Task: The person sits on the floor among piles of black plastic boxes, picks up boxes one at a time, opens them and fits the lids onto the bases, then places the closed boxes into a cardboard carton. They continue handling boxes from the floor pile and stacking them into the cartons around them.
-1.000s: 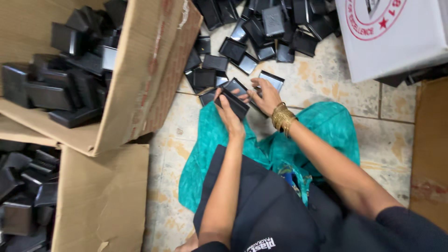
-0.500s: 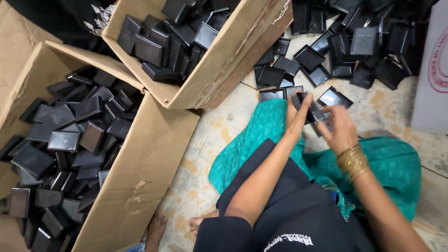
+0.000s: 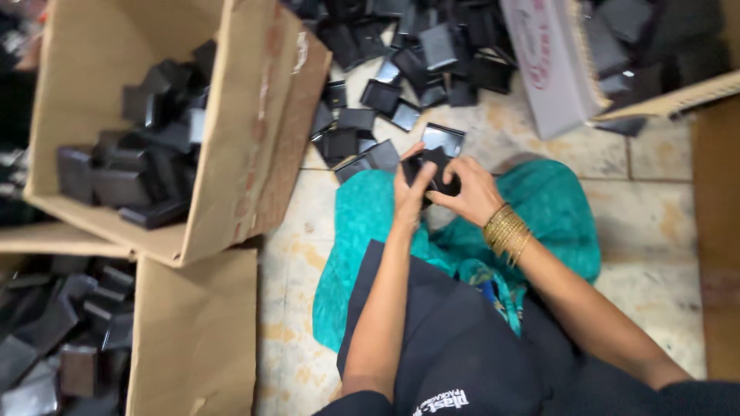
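Far left, lower: open cardboard box (image 3: pixel 193 339), flap raised, holds dark flat cases, blurred. Above it: second cardboard carton (image 3: pixel 231 154), tipped toward the camera, part-filled w/ black cases (image 3: pixel 139 169) lying jumbled at all angles.

Centre, top: loose heap of black cases (image 3: pixel 401 69) spread on the tiled floor (image 3: pixel 655 216), reaching down to just ahead of the hands. One open tray (image 3: pixel 442 139) lies just beyond the fingertips, apart from them.

Centre: left hand (image 3: pixel 407 192), fingers curled round the near-left edge of a small black case (image 3: pixel 435 171); grip closed on it, thumb on top. The case is held above the teal cloth (image 3: pixel 555 208) on the person's lap, tilted corner-up, between both hands.

Right of it: right hand (image 3: pixel 472 194), fingers bent over the right side of the same case, thumb pressing its near face; also closed on it. Both hands touch at the case. Gold bangles (image 3: pixel 507 231) on the right wrist. Dark garment (image 3: pixel 455 339) covers the lap below the forearms.

Upper right: white carton w/ red print (image 3: pixel 551 69), standing on the floor, more dark cases behind it, blurred. Far right edge: brown cardboard panel (image 3: pixel 717 231); what it belongs to, cannot tell
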`<action>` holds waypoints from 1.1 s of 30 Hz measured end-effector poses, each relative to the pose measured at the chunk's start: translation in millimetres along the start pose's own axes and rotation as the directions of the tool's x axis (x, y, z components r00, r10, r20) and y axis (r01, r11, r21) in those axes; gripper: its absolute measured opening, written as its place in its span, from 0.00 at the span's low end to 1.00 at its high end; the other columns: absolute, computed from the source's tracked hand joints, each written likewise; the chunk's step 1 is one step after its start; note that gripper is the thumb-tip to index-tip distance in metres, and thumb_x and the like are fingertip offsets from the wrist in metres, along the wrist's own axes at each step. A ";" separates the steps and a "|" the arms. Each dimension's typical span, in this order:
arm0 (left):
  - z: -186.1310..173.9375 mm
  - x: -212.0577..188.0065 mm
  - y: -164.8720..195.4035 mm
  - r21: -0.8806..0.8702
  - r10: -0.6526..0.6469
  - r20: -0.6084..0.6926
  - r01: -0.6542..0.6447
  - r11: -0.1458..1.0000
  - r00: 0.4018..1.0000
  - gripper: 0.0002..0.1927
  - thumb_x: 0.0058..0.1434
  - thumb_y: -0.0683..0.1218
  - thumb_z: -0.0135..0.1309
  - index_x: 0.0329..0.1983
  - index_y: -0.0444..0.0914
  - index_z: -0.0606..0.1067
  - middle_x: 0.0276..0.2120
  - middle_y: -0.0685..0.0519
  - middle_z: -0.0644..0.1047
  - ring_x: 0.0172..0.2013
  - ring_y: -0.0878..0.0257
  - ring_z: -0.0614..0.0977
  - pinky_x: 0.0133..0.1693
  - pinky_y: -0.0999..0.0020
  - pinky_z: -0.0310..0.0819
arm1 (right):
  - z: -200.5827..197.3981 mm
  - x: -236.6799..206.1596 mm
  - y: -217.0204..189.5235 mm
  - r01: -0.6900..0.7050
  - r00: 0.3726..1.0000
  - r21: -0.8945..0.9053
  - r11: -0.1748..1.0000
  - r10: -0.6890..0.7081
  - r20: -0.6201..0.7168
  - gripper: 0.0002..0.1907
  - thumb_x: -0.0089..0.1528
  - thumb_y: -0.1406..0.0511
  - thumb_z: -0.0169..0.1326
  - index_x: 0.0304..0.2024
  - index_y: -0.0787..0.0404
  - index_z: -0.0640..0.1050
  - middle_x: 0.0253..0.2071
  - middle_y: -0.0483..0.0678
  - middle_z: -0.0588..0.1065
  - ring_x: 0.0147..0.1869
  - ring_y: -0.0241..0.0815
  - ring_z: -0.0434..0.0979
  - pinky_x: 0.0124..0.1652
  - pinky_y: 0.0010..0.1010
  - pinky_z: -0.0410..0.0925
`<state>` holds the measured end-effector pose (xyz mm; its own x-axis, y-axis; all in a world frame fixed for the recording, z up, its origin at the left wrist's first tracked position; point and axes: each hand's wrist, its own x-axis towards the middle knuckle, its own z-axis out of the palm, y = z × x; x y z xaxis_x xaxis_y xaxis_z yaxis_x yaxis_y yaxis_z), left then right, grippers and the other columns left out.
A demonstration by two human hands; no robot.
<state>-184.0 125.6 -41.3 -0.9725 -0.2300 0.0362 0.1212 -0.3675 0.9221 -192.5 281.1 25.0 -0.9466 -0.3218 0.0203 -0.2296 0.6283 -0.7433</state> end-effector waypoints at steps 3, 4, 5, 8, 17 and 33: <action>3.0 0.2 -5.2 -0.182 -0.082 -0.036 0.075 0.980 0.996 0.33 0.71 0.64 0.43 0.67 0.35 0.69 0.62 0.48 0.72 0.60 0.59 0.74 0.63 0.64 0.66 | -6.5 -4.8 -3.3 -0.094 0.995 0.288 0.953 0.097 0.005 0.32 0.53 0.55 0.68 0.53 0.60 0.68 0.52 0.55 0.76 0.55 0.51 0.81 0.53 0.39 0.74; 3.6 0.2 -6.2 -0.281 -0.123 -0.045 0.105 0.954 0.991 0.37 0.72 0.68 0.37 0.67 0.35 0.68 0.62 0.49 0.72 0.60 0.60 0.75 0.63 0.64 0.66 | -8.2 -6.3 -4.8 -0.080 0.996 0.413 0.907 0.085 0.007 0.36 0.55 0.55 0.66 0.58 0.60 0.65 0.55 0.56 0.74 0.57 0.51 0.80 0.54 0.40 0.74; 4.4 -0.3 -6.9 -0.246 -0.113 -0.018 0.105 0.964 0.993 0.37 0.72 0.68 0.36 0.68 0.36 0.67 0.62 0.48 0.72 0.60 0.60 0.75 0.63 0.63 0.66 | -9.3 -8.1 -6.5 -0.065 0.997 0.530 0.845 0.071 0.010 0.39 0.56 0.55 0.65 0.63 0.59 0.62 0.58 0.56 0.73 0.59 0.50 0.79 0.54 0.40 0.74; 6.0 -3.2 -6.7 -0.147 -0.102 0.040 0.107 0.983 0.994 0.37 0.73 0.68 0.34 0.70 0.36 0.66 0.61 0.47 0.72 0.58 0.59 0.75 0.61 0.63 0.68 | -8.5 -11.4 -11.5 -0.024 0.996 0.486 0.874 -0.020 0.084 0.45 0.59 0.57 0.64 0.73 0.60 0.56 0.63 0.58 0.72 0.64 0.52 0.75 0.58 0.44 0.70; 9.9 -10.2 -1.6 -0.079 -0.069 0.064 0.074 0.994 0.996 0.36 0.76 0.66 0.36 0.72 0.35 0.65 0.60 0.46 0.73 0.56 0.61 0.76 0.58 0.66 0.71 | 2.0 -10.9 -7.7 -0.102 0.982 0.371 0.923 0.033 0.188 0.50 0.56 0.57 0.64 0.75 0.53 0.54 0.72 0.58 0.64 0.66 0.51 0.76 0.60 0.39 0.71; -2.3 -12.7 -4.0 0.760 0.396 -0.278 -0.051 0.647 0.875 0.29 0.74 0.54 0.44 0.21 0.31 0.73 0.19 0.40 0.73 0.22 0.45 0.75 0.29 0.51 0.61 | -2.0 -39.6 -10.3 0.067 0.993 0.171 0.983 -0.083 0.088 0.22 0.54 0.63 0.68 0.48 0.63 0.75 0.33 0.52 0.76 0.37 0.44 0.78 0.40 0.35 0.71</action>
<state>-171.7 127.9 -46.4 -0.7475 -0.5977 0.2899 -0.0227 0.4591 0.8881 -153.2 288.8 33.2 -0.9008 -0.4337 0.0228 -0.2500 0.4750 -0.8438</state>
